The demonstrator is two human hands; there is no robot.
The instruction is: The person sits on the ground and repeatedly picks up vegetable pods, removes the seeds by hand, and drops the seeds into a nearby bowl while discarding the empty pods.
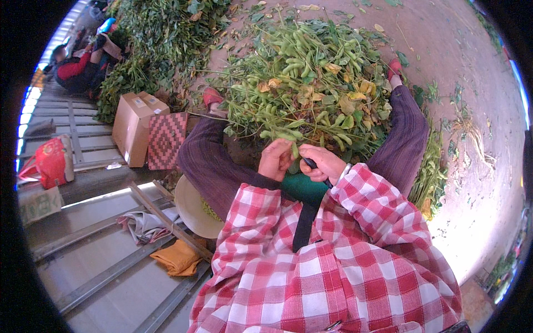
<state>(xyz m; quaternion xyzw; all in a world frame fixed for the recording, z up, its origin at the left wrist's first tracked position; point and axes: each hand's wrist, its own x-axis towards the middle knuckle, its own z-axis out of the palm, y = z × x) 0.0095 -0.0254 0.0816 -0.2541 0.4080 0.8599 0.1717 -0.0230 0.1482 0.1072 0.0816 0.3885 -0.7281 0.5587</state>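
My left hand [275, 160] pinches a green soybean pod [295, 150] between its fingertips, just in front of my lap. Close beside it, my right hand [329, 161] grips a tool with a black handle [310, 162]; its working end cannot be made out. A large heap of soybean plants [300, 66], full of green pods and yellowing leaves, lies on the ground between my spread legs. Below my hands is a teal surface [306, 187], partly covered by my arms. By my left thigh stands a pale round basin [191, 216] with green beans or pods [209, 209] inside, partly hidden by my leg.
At the left are a cardboard box [133, 129], a patterned woven mat [167, 140], a red bag [52, 162] and an orange cloth [179, 257] near metal-framed panels [104, 270]. A person [79, 70] sits at far left by another plant pile [166, 41]. Stalks [429, 175] lie right.
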